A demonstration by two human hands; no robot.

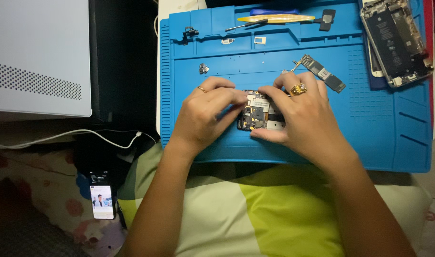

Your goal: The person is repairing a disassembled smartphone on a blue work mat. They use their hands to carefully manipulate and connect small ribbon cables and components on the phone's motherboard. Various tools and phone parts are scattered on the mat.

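An opened phone body [258, 113] with exposed black and gold parts lies on the blue work mat [369, 138]. My left hand [205, 112], with a thin ring, pinches at its left edge with fingertips on the parts. My right hand [305, 116], wearing a gold ring, lies over the right side of the phone body, its thumb pressing along the lower edge. Both hands hide most of the device.
A loose circuit board [322, 72] lies just behind my right hand. Another opened phone [395, 40] rests at the mat's far right corner. A yellow pry tool [274, 18], a screwdriver [246, 25] and small parts sit along the back. A lit phone [102, 201] stands lower left, beside a white box [39, 57].
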